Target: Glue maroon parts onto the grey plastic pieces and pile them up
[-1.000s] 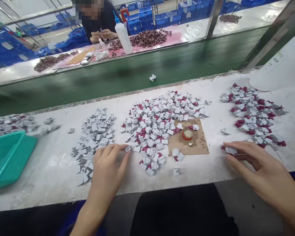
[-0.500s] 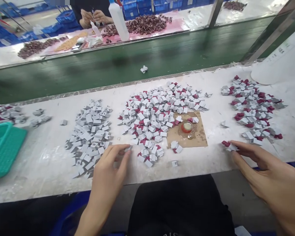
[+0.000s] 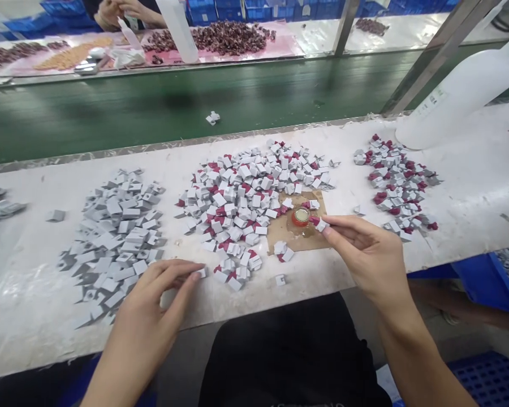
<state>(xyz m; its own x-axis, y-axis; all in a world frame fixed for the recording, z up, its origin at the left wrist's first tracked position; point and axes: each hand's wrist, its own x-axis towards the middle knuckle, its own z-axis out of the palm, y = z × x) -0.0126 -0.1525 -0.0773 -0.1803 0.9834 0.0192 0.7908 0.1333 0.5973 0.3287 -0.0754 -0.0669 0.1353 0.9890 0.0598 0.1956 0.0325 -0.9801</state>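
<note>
My left hand [image 3: 159, 299] pinches a small grey part [image 3: 202, 272] at its fingertips, low over the table between two piles. In my right hand [image 3: 365, 254] a grey and dark-red piece [image 3: 321, 224] is held between thumb and fingers, beside a small red-rimmed round container [image 3: 301, 217]. That container stands on a wet brown cardboard square [image 3: 294, 240]. Left of the cardboard lies a large pile of grey and dark-red pieces [image 3: 241, 192]. A pile of plain grey parts [image 3: 123, 237] lies further left.
Another pile of grey and dark-red pieces [image 3: 396, 183] lies at right, near a large white bottle [image 3: 458, 90]. Behind the table runs a green belt [image 3: 144, 110] with one loose piece [image 3: 212, 117]. Across it are a person's hands [image 3: 129, 11] and a metal post [image 3: 428, 56].
My right hand has moved left with its piece, from near the right pile to the red-rimmed container. My left hand still holds its grey part. The whole view has shifted.
</note>
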